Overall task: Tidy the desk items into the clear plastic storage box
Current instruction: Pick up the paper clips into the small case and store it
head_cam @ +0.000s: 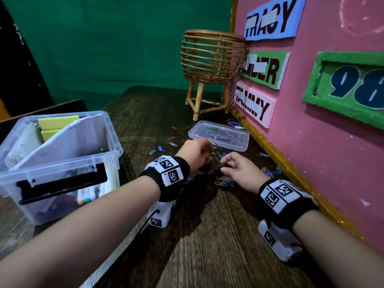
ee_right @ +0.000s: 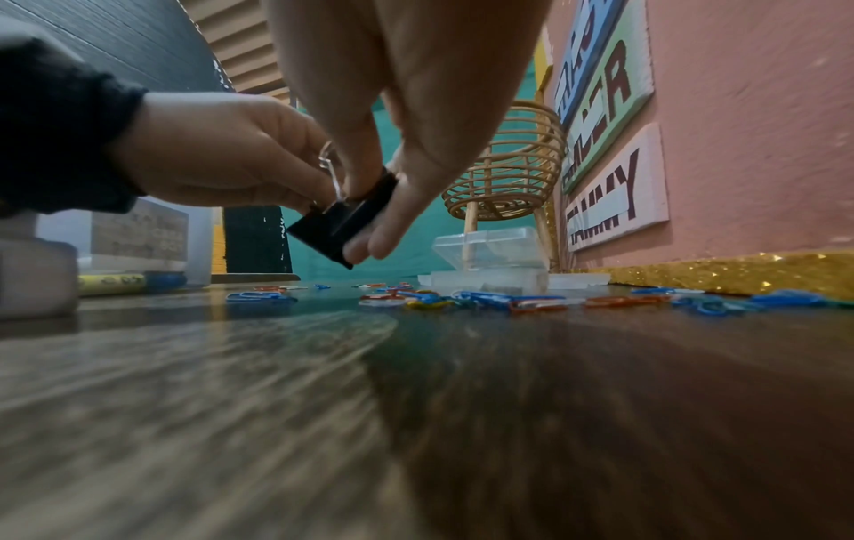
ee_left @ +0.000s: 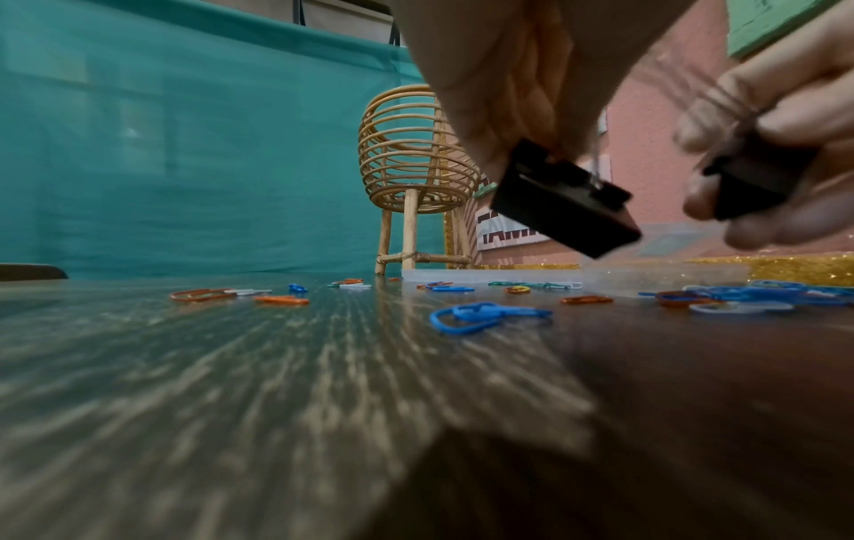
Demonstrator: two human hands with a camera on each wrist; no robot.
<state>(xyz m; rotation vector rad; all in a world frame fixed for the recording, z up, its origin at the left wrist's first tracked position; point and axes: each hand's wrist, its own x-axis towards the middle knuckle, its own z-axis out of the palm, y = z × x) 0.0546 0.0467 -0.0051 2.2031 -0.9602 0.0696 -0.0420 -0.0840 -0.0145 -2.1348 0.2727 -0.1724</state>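
Note:
My left hand (head_cam: 204, 156) pinches a black binder clip (ee_left: 564, 212) by its wire handles, a little above the dark wooden desk (head_cam: 207, 235). Close to its right, my right hand (head_cam: 224, 169) grips a second black binder clip (ee_right: 342, 226) between thumb and fingers. In the left wrist view that second clip (ee_left: 758, 182) is blurred. Several coloured paper clips (head_cam: 172, 142) lie scattered under and around both hands. The clear plastic storage box (head_cam: 68, 164) stands open at the left, holding yellow note pads (head_cam: 58, 121), markers (head_cam: 87, 196) and papers.
A small clear plastic case (head_cam: 226, 140) lies just beyond my hands. A rattan basket on legs (head_cam: 212, 57) stands behind it. A pink board with name signs (head_cam: 322, 121) and a gold glitter edge walls off the right side. A green cloth hangs behind.

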